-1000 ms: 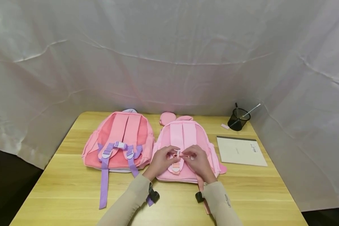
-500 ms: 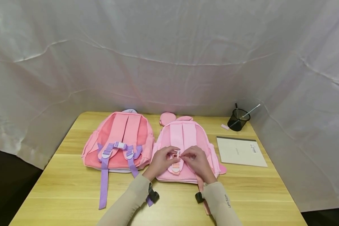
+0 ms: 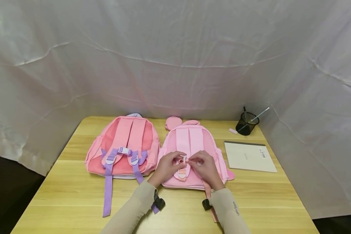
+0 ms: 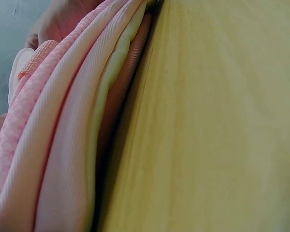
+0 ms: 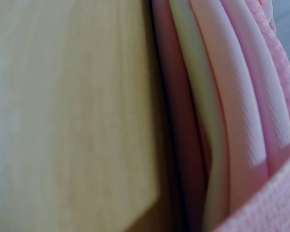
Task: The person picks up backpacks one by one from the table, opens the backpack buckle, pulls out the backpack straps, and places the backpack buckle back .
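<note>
A light pink backpack (image 3: 213, 152) lies with its straps up in the middle of the table. Over its lower part both hands meet at a small white buckle (image 3: 184, 158) on orange-pink webbing. My left hand (image 3: 165, 166) pinches the buckle from the left side. With thumb and fingertips my right hand (image 3: 205, 166) pinches the webbing just right of the buckle. Below sits a white strap adjuster (image 3: 182, 174). The left wrist view shows the backpack's layered side (image 4: 63, 125); the right wrist view shows its edge (image 5: 232, 96) too. Fingers partly hide the buckle.
To the left lies a coral backpack (image 3: 97, 143) with purple straps and a fastened buckle. A small round pink pouch (image 3: 174, 123) sits behind. At right are a notebook (image 3: 245, 156), a black mesh pen cup (image 3: 244, 128) and a small pink block (image 3: 233, 131). Loose webbing (image 3: 107, 191) hangs forward.
The right fingertips have shifted slightly toward the buckle, and less of the webbing shows between the hands than a second ago. The left hand and the bags have barely moved.
</note>
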`<state>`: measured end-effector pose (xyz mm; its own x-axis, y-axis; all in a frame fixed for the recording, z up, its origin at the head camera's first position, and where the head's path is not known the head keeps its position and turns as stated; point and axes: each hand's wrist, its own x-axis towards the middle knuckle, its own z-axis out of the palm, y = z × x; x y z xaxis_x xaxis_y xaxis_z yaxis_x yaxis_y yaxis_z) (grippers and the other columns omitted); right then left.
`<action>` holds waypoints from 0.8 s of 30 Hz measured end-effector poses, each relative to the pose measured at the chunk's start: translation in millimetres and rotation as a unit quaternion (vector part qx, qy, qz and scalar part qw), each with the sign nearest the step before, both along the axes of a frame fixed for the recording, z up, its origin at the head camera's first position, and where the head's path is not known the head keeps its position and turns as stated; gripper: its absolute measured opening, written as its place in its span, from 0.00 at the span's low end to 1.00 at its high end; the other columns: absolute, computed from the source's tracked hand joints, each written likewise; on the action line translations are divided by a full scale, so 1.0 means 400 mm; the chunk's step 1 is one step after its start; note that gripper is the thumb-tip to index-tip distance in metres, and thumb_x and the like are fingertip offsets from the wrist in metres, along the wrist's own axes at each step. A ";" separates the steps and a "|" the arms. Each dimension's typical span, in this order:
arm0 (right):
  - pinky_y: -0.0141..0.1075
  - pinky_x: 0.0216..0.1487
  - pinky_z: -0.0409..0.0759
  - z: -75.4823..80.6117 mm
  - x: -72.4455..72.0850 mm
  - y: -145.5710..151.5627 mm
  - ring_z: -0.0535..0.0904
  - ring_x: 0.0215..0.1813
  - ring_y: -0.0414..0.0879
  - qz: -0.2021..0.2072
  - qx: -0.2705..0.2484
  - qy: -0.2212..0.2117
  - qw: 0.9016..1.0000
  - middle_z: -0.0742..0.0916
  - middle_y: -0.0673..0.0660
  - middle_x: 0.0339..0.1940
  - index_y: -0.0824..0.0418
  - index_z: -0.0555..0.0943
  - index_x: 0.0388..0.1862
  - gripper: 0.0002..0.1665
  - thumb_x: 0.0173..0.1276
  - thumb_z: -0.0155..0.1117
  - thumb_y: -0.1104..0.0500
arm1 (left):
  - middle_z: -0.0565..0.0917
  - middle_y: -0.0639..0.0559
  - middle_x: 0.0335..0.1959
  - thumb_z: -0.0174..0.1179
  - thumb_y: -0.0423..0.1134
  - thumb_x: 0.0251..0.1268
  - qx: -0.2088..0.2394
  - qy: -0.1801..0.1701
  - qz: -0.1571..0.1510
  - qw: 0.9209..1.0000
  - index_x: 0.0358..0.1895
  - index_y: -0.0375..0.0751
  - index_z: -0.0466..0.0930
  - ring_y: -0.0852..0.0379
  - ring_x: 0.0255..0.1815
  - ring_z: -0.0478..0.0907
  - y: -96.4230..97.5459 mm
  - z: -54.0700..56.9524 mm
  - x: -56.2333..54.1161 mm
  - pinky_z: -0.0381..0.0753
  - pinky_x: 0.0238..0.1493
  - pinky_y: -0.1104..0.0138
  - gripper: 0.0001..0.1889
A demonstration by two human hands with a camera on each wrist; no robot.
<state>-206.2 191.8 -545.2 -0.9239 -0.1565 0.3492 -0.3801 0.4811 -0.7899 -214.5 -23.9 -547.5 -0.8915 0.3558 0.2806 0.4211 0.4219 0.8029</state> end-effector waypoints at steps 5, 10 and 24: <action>0.34 0.45 0.80 0.001 -0.001 0.000 0.81 0.42 0.44 0.010 0.001 0.012 1.000 0.89 0.45 0.36 0.49 0.91 0.35 0.07 0.62 0.80 0.60 | 0.90 0.61 0.43 0.74 0.46 0.63 0.001 0.001 -0.003 1.000 0.58 0.54 0.84 0.59 0.36 0.77 0.000 -0.003 -0.001 0.73 0.39 0.71 0.21; 0.34 0.45 0.77 0.002 -0.006 -0.002 0.80 0.41 0.41 0.019 0.020 0.022 0.999 0.90 0.44 0.35 0.48 0.91 0.35 0.06 0.62 0.79 0.59 | 0.89 0.61 0.42 0.74 0.46 0.62 -0.003 0.013 0.000 1.000 0.58 0.54 0.84 0.61 0.34 0.75 0.000 -0.007 -0.002 0.72 0.37 0.71 0.21; 0.36 0.47 0.77 0.003 -0.004 -0.003 0.80 0.43 0.39 0.004 0.032 0.017 0.999 0.87 0.40 0.37 0.47 0.90 0.35 0.05 0.63 0.79 0.54 | 0.89 0.61 0.41 0.74 0.46 0.62 0.003 0.014 -0.001 1.000 0.58 0.55 0.84 0.62 0.33 0.74 -0.001 -0.009 -0.003 0.73 0.37 0.71 0.20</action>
